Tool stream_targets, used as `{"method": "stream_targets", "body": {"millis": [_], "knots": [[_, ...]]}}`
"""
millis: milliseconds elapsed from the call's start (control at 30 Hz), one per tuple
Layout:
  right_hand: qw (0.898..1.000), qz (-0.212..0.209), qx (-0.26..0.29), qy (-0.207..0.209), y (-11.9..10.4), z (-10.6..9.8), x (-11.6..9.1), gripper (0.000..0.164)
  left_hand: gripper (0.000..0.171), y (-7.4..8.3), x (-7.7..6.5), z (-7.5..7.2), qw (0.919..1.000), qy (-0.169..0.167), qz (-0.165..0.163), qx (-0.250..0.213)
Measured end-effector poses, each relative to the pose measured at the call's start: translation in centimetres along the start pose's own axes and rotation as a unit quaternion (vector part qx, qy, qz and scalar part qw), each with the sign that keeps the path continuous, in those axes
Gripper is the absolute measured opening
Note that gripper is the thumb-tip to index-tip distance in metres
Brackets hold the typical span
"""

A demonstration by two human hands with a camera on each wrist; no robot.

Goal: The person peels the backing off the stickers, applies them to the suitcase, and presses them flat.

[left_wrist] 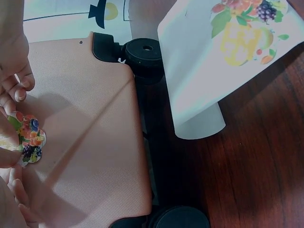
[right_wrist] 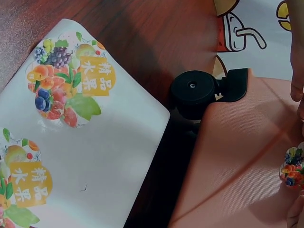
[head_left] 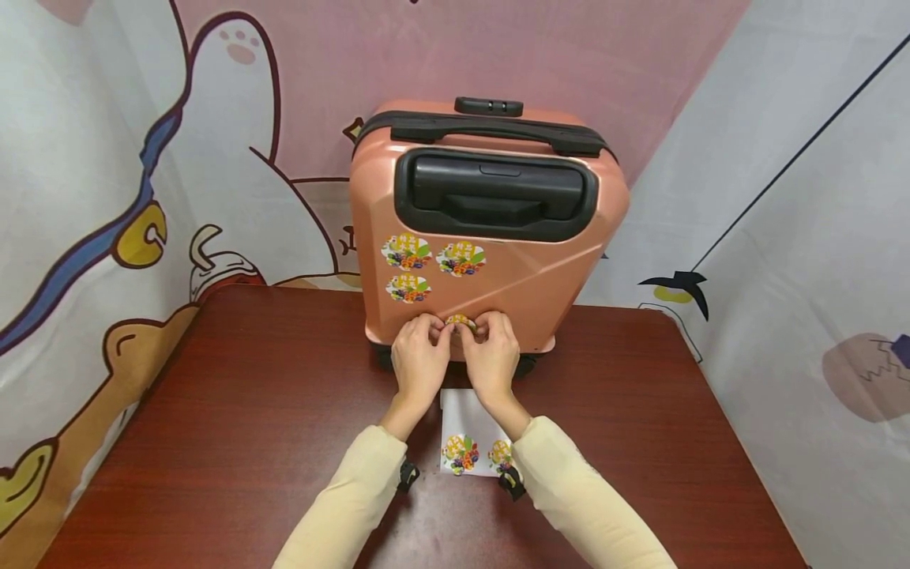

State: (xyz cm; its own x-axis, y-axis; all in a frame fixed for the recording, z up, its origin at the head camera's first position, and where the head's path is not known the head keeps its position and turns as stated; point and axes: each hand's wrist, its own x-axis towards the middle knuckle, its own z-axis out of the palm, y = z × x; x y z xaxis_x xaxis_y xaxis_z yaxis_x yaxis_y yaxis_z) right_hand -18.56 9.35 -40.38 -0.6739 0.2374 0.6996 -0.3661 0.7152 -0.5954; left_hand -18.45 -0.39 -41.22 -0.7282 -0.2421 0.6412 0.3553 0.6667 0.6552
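Observation:
A pink hard-shell suitcase (head_left: 547,269) stands upright at the back of the table. Low on its front panel is a fruit sticker (head_left: 460,320), pinched at its left side by my left hand (head_left: 419,356) and at its right by my right hand (head_left: 494,356). Both thumbs point inward over it. In the left wrist view the sticker (left_wrist: 32,135) lies close to the shell; whether all of it touches is hidden by fingers. Three matching stickers (head_left: 460,259) are on the panel's upper left. Below the hands lies a white backing sheet (head_left: 465,411) with two fruit stickers (head_left: 460,454).
The brown table (head_left: 284,419) stretches to both sides of the suitcase. Black wheels (right_wrist: 192,90) hold the case off the tabletop. A printed cloth (head_left: 298,71) hangs behind and at both sides. The backing sheet's edge curls up beside the case.

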Motion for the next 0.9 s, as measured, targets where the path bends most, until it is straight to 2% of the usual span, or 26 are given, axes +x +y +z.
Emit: {"method": "stream_targets", "body": {"millis": [400, 900], "knots": [[1.000, -0.005, 0.009, -0.009, 0.7, -0.5, 0.2, 0.021, 0.014, -0.2, 0.0, -0.1, 0.9998, 0.014, 0.010, 0.000], [0.999, -0.009, 0.024, -0.019, 1.9, -1.6, 0.6, 0.017, 0.015, -1.5, 0.0, -1.0, 1.0000, 0.007, 0.001, -0.003]]}}
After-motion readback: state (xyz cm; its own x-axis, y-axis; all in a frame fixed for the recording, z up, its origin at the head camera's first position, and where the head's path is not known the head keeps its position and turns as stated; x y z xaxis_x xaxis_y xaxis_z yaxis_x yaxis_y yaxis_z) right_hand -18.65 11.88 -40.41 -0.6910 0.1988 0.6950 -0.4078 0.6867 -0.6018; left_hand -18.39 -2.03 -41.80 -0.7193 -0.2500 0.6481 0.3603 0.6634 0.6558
